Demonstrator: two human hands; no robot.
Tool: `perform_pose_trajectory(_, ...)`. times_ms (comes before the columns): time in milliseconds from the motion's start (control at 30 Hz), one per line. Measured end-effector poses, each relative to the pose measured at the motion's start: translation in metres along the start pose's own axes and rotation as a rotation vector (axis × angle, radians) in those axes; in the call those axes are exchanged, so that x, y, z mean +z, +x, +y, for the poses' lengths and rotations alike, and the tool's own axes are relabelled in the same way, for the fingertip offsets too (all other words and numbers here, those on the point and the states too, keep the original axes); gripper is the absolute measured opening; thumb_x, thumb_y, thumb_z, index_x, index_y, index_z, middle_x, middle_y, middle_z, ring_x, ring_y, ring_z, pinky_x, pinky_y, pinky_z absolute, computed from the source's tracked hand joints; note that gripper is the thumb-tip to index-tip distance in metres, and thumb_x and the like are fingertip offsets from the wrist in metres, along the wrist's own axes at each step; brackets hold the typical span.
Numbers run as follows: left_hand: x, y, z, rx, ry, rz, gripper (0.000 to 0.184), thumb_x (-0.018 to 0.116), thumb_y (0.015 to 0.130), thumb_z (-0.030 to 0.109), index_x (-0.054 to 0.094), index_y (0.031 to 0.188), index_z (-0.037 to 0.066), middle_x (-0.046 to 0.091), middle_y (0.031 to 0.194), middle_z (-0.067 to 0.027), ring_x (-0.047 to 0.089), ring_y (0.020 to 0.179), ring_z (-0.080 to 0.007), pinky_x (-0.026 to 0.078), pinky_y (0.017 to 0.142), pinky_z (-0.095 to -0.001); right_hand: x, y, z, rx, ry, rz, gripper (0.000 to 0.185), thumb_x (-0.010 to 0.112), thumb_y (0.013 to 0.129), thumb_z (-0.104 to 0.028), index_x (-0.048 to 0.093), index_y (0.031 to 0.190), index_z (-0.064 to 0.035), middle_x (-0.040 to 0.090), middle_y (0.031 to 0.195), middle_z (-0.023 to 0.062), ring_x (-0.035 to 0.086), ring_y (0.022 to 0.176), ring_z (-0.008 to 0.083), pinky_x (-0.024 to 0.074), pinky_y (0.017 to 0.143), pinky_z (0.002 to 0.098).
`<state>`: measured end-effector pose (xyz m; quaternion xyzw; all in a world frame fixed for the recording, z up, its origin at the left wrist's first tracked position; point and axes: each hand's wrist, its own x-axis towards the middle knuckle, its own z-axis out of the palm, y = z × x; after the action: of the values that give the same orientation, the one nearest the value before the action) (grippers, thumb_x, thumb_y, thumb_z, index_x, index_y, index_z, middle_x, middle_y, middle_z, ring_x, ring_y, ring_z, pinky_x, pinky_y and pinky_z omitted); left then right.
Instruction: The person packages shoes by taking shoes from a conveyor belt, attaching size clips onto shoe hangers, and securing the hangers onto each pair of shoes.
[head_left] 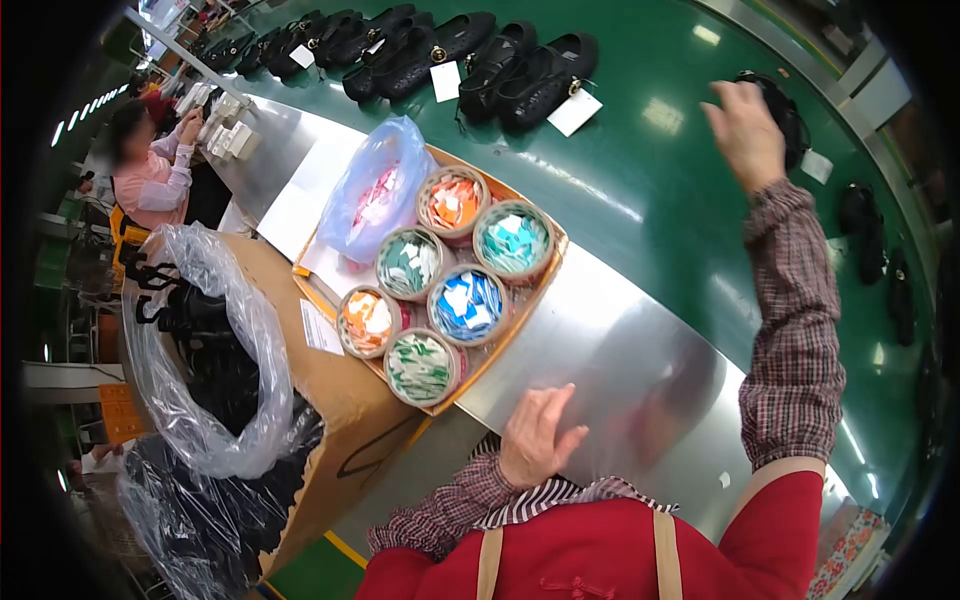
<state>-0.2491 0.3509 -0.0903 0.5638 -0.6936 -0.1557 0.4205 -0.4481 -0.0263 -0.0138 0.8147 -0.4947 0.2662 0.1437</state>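
Note:
My left hand [537, 437] rests on the metal tabletop [590, 350] near my body, fingers stretched out and holding nothing. Out over the green surface [640, 190], my right hand [748, 135] is beside a black shoe [785, 115] and partly overlaps it. Its fingers are apart; whether they touch the shoe I cannot tell. A white tag [817, 166] lies at that shoe's near end. To the left, a cardboard tray [549, 268] holds several round tubs with small coloured pieces, among them a blue-filled tub [468, 303], and a bluish plastic bag [372, 195].
Black shoes with white tags [575, 112] line the far side of the green surface. More dark shoes [862, 225] lie at right. A cardboard box [350, 400] with clear plastic lining [265, 340] and black items stands at left. A seated person [155, 180] works beyond it.

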Motion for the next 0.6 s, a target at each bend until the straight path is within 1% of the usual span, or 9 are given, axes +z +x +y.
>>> perform_pose_trajectory(67,0.000,0.003,-0.002,0.014,0.052,-0.080,0.060,0.073,0.079,0.021,0.045,0.125,-0.006,0.057,0.102,-0.0199,0.057,0.082,-0.0332,0.049,0.071,-0.0392,0.050,0.027,-0.062,-0.075,0.539,-0.138,0.033,0.063,0.088,-0.027,0.058,0.115,-0.0084,0.060,0.107,0.0179,0.060,0.098,0.0343,0.0500,0.083,0.0417)
perform_pose_trajectory(133,0.001,0.002,-0.002,-0.021,0.066,-0.099,0.062,0.074,0.078,0.022,0.045,0.126,-0.005,0.057,0.102,-0.0193,0.057,0.082,-0.0325,0.048,0.070,-0.0391,0.091,0.049,-0.125,-0.106,0.647,-0.203,0.040,0.062,0.089,-0.032,0.054,0.122,-0.0114,0.057,0.106,0.0184,0.060,0.096,0.0360,0.0501,0.083,0.0414)
perform_pose_trajectory(167,0.001,0.002,-0.002,-0.050,0.068,-0.118,0.065,0.075,0.077,0.023,0.045,0.127,-0.005,0.058,0.102,-0.0188,0.057,0.081,-0.0318,0.048,0.070,-0.0391,0.106,0.057,-0.153,-0.094,0.643,-0.180,0.042,0.061,0.090,-0.034,0.051,0.126,-0.0147,0.057,0.101,0.0170,0.059,0.092,0.0312,0.0498,0.082,0.0394)
perform_pose_trajectory(200,0.001,0.003,-0.002,-0.053,0.075,-0.119,0.065,0.075,0.077,0.024,0.045,0.127,-0.005,0.058,0.101,-0.0183,0.056,0.081,-0.0313,0.048,0.070,-0.0384,0.119,0.063,-0.176,-0.058,0.571,-0.217,0.050,0.060,0.089,-0.042,0.048,0.128,-0.0154,0.056,0.104,0.0186,0.058,0.096,0.0337,0.0495,0.083,0.0406)
perform_pose_trajectory(267,0.002,0.004,-0.001,-0.063,0.094,-0.136,0.065,0.075,0.077,0.024,0.045,0.127,-0.004,0.058,0.101,-0.0182,0.056,0.081,-0.0311,0.048,0.070,-0.0380,0.132,0.065,-0.205,-0.103,0.372,-0.343,0.051,0.062,0.086,-0.047,0.051,0.121,-0.0114,0.062,0.098,0.0180,0.059,0.095,0.0358,0.0498,0.081,0.0423)
perform_pose_trajectory(367,-0.001,0.004,0.002,-0.063,0.118,-0.159,0.064,0.074,0.078,0.024,0.046,0.127,-0.004,0.057,0.101,-0.0184,0.056,0.082,-0.0318,0.047,0.072,-0.0384,0.127,0.058,-0.199,-0.130,0.429,-0.414,0.047,0.064,0.083,-0.048,0.057,0.106,-0.0080,0.067,0.082,0.0177,0.064,0.084,0.0374,0.0510,0.074,0.0454)
perform_pose_trajectory(433,0.000,0.005,0.002,-0.039,0.117,-0.161,0.064,0.074,0.078,0.024,0.046,0.127,-0.005,0.057,0.102,-0.0188,0.056,0.083,-0.0326,0.047,0.074,-0.0393,0.107,0.043,-0.173,-0.201,0.366,-0.279,0.043,0.064,0.083,-0.048,0.058,0.086,-0.0052,0.064,0.072,0.0178,0.064,0.073,0.0385,0.0509,0.066,0.0463)
perform_pose_trajectory(533,0.003,0.003,0.001,0.008,0.133,-0.080,0.061,0.072,0.079,0.023,0.045,0.126,-0.005,0.055,0.100,-0.0202,0.055,0.088,-0.0375,0.046,0.078,-0.0432,0.047,0.025,-0.124,-0.225,0.337,-0.168,0.046,0.064,0.083,-0.049,0.057,0.076,-0.0039,0.061,0.065,0.0167,0.063,0.064,0.0354,0.0499,0.059,0.0443)
perform_pose_trajectory(600,0.003,0.001,-0.002,0.032,0.105,-0.053,0.059,0.069,0.082,0.024,0.044,0.127,-0.005,0.055,0.102,-0.0201,0.055,0.087,-0.0356,0.047,0.078,-0.0412,-0.006,0.004,-0.111,-0.225,0.465,-0.125,0.043,0.064,0.084,-0.047,0.060,0.074,-0.0055,0.062,0.064,0.0154,0.064,0.062,0.0314,0.0512,0.057,0.0409)
